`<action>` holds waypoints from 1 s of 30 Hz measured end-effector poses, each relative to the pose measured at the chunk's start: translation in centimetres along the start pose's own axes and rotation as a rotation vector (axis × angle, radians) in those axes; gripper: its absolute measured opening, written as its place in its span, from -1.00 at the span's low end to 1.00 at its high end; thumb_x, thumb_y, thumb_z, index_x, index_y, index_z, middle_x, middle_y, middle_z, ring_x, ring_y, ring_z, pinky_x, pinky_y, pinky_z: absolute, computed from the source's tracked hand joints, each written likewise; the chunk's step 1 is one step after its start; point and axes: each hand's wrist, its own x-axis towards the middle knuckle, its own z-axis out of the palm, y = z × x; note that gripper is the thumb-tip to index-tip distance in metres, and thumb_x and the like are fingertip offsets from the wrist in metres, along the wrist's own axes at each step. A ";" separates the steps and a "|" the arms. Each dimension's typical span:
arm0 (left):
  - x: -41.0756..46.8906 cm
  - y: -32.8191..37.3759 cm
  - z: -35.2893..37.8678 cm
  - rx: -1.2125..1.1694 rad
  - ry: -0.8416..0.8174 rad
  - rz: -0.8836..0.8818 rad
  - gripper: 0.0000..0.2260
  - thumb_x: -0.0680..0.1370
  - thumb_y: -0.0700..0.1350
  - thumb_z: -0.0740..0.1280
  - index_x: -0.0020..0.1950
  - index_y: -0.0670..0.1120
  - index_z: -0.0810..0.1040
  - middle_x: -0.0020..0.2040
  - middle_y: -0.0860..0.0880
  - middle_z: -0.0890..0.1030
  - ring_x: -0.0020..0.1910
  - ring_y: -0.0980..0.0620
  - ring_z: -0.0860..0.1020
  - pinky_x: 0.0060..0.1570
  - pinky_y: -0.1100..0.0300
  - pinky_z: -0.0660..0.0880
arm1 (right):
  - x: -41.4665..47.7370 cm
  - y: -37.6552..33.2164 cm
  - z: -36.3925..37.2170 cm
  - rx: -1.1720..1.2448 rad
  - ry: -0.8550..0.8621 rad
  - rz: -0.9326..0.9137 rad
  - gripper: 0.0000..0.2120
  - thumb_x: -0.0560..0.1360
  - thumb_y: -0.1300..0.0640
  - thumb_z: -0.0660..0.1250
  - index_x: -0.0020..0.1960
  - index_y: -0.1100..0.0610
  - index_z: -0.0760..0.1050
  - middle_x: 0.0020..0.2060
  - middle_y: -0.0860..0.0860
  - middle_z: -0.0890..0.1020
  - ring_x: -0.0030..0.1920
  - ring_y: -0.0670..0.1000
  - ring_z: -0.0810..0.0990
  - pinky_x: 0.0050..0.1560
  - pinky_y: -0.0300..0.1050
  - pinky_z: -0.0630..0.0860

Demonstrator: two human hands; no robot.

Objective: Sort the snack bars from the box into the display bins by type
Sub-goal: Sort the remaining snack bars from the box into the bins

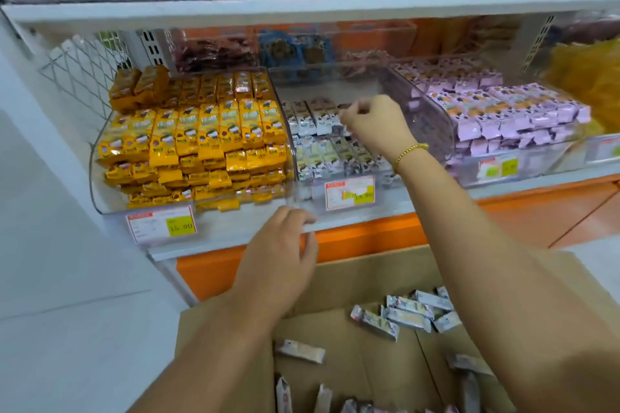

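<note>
1. Right hand (372, 124) is up in the middle bin (295, 157), fingers curled in, tips pinched together at the far row of white bars (315, 117). Looks like it pinches the end of one bar, but blur hides whether anything is actually in the grip.
2. Left hand (278, 255) is empty, fingers loosely spread and bent, fingertips resting on the shelf edge (352, 211) just near of the middle bin. Steadying, by the look of it.
3. Step in hand, my read: placing or straightening a white bar in the middle bin's far row. Bin is only part full, with bare floor behind that row.
4. Next move calls for: let go, pull the right hand back, then reach down into the cardboard box (335, 278) for another bar and check its wrapper colour against the bins.
5. Snack bars: small flat oblong foil packs with crimped ends. Loose bars (407, 307) lie scattered on the box floor, near and right, white and pale lilac mixed; print is too blurred to read.
6. Bins: yellow bars (201, 131) fill the left bin, neatly rowed. Lilac bars (503, 111) fill the right bin. White ones sit between.
7. Price tags (349, 193) hang on the bin fronts. Many bars are left in the box, so sorting is not done.
</note>
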 end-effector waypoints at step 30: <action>-12.3 -6.9 5.3 0.434 -0.926 -0.385 -0.36 0.61 0.08 0.17 0.54 -0.22 0.02 0.53 -0.14 0.18 0.33 -0.07 0.42 0.23 0.17 0.39 | -33.3 25.4 18.5 -0.323 -1.158 0.245 -0.25 0.45 0.08 0.35 0.51 -0.21 0.07 0.46 0.11 0.20 0.41 0.19 0.24 0.37 0.08 0.28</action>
